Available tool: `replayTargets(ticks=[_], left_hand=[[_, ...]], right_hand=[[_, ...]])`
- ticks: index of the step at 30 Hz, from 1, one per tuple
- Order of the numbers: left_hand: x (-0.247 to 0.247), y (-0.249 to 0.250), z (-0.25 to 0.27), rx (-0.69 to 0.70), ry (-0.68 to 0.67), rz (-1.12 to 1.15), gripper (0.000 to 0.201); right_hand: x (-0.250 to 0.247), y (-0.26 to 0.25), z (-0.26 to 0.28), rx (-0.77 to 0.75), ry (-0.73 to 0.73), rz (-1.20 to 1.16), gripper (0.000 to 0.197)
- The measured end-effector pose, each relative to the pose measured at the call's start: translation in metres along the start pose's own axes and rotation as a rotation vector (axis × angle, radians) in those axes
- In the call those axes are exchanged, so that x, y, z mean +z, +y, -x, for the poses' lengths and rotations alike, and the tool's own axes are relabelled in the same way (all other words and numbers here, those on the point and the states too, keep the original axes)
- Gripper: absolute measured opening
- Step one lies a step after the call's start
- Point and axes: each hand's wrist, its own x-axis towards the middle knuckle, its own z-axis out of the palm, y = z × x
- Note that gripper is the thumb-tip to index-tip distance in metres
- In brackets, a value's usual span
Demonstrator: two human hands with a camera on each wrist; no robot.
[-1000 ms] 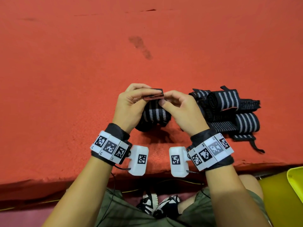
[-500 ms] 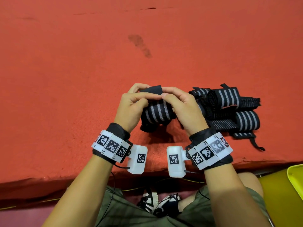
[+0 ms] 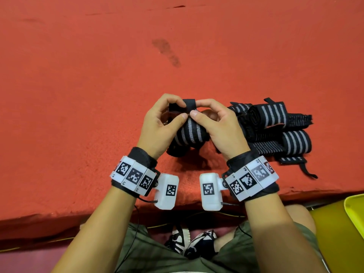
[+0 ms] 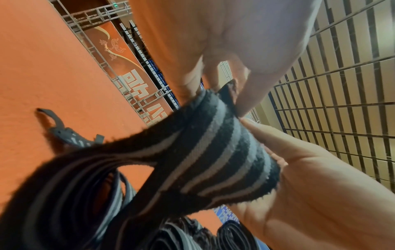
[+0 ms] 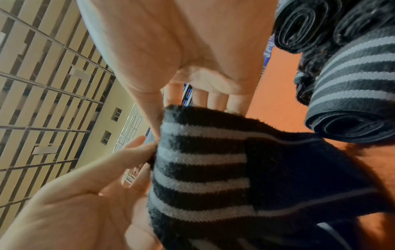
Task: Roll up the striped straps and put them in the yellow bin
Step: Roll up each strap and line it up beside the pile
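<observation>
A black strap with grey stripes [image 3: 190, 133] hangs between my two hands above the red mat; its lower part sags toward the mat. My left hand [image 3: 165, 119] pinches its upper end with thumb and fingers, and my right hand [image 3: 212, 119] pinches the same end from the other side, around a plain black tab [image 3: 190, 105]. The wrist views show the striped strap [image 4: 215, 152] [image 5: 203, 169] close up, held at its end by both thumbs. A corner of the yellow bin [image 3: 355, 209] shows at the lower right edge.
Several rolled striped straps [image 3: 275, 123] lie in a pile on the red mat [image 3: 98, 95] just right of my right hand, with a loose black loop [image 3: 307, 170] trailing out. The mat's front edge runs below my wrists; my knees and shoes are beneath it.
Both hands have shifted up the strap to pinch the black tab at its top. The strap hangs more upright, and its striped face is turned toward me.
</observation>
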Motion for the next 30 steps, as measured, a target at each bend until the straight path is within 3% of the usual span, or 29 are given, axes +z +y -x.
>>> replayTargets(ticks=[3,5,8,16,25,28,30], left_hand=[[0.001,0.001,0.001,-0.091,-0.005,0.081,0.040],[0.002,-0.001,0.001,-0.133,0.005,0.062,0.027],[0.003,-0.006,0.002,-0.102,0.024,-0.001,0.016],[0.004,-0.008,0.005,-0.123,0.092,0.085,0.027],[-0.001,-0.009,0.008,-0.096,0.066,0.096,0.031],[0.002,-0.006,0.005,-0.213,0.044,0.122,0.050],[0.006,-0.004,0.004,-0.319,0.059,0.231,0.040]], right_hand=[[0.000,0.001,0.001,-0.024,0.018,0.026,0.015],[-0.001,0.002,0.002,-0.027,0.029,0.019,0.016],[-0.002,0.005,0.003,-0.012,0.028,0.013,0.017],[0.002,0.010,0.007,0.095,-0.042,0.018,0.021],[0.001,0.011,0.008,0.065,-0.065,0.003,0.025],[0.003,0.009,0.006,0.030,-0.030,-0.030,0.026],[0.003,0.007,0.004,0.017,0.009,-0.025,0.026]])
